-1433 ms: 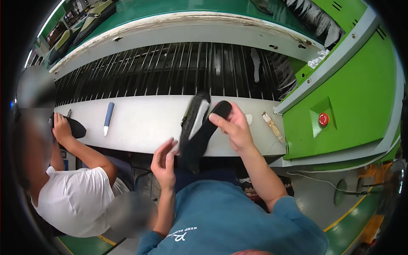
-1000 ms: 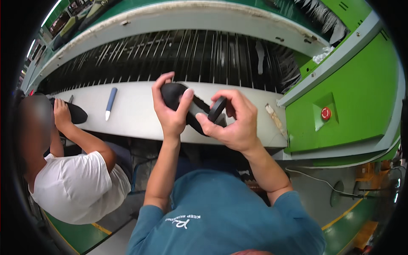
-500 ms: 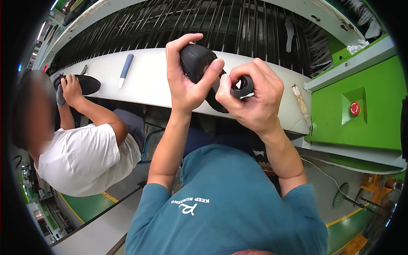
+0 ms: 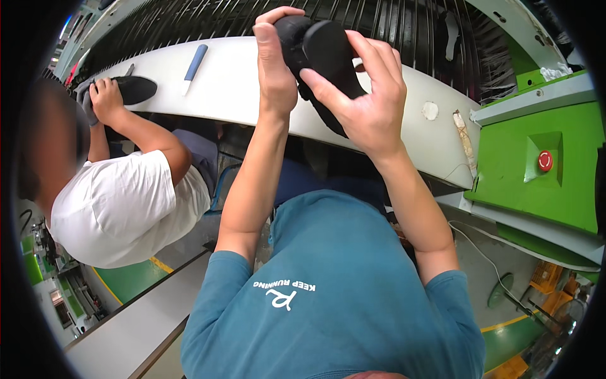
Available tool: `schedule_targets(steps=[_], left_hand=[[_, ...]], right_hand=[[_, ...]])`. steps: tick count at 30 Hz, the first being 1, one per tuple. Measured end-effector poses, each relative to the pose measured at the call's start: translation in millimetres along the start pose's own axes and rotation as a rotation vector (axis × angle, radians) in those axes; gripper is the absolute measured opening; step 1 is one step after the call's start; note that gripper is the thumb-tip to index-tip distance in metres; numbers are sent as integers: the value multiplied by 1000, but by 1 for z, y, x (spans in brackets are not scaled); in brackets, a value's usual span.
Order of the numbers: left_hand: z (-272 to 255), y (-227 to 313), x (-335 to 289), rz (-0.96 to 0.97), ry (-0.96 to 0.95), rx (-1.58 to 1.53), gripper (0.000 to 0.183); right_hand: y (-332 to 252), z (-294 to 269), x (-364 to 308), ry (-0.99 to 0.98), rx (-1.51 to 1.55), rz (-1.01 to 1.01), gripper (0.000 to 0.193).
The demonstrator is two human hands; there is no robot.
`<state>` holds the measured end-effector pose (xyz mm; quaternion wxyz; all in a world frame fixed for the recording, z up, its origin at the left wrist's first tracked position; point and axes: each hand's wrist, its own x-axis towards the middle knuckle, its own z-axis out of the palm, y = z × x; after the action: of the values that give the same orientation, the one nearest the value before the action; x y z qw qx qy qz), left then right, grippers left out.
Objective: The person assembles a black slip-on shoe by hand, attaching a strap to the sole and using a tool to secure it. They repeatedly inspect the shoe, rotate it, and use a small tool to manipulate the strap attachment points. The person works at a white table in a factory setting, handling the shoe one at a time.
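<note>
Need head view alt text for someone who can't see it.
The left hand grips a black shoe while the right hand holds a black insole overlapping it, above a white worktable. At left, a co-worker handles a dark shoe-shaped piece.

"How many hands over the surface [image 4: 230, 79]?"

"Four. The wearer's left hand [image 4: 276, 72] and right hand [image 4: 372, 104], plus a co-worker's bare hand [image 4: 106, 98] and gloved hand [image 4: 86, 106] at the left end."

"Black pieces?"

"Three: one rounded piece [image 4: 292, 36] and one flat-faced piece [image 4: 328, 47] in the wearer's hands, one long piece [image 4: 139, 90] with the co-worker."

"Anything lying loose?"

"One blue-handled tool [image 4: 197, 63] by the far edge, one wrapped stick [image 4: 463, 136] at the right end."

"Round items?"

"One whitish patch [image 4: 430, 111] near the right end, and one red button [image 4: 545, 160] beyond it."
</note>
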<state>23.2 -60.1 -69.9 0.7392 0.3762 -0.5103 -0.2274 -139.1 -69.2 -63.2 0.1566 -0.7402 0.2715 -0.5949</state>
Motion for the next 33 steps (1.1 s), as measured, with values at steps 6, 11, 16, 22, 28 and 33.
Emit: schedule_targets(steps=[6,11,16,22,28,33], left_hand=[[-2,-16,-5,-89,54,-66,87],[-4,-22,-6,-109,41,-114,86],[-4,-24,-6,-96,46,-89,86],[-1,-18,-7,-104,24,-99,85],[2,-11,-10,-123,25,-87,85],[-2,-15,-12,-67,24,-92,77]], right_hand=[[3,13,1,-36,-16,-62,71],[2,11,4,-76,-47,-51,71],[2,9,4,-91,-54,-50,71],[0,7,4,-100,-63,-33,71],[1,6,3,-87,-54,-35,71],[-2,6,2,-80,-22,1,67]])
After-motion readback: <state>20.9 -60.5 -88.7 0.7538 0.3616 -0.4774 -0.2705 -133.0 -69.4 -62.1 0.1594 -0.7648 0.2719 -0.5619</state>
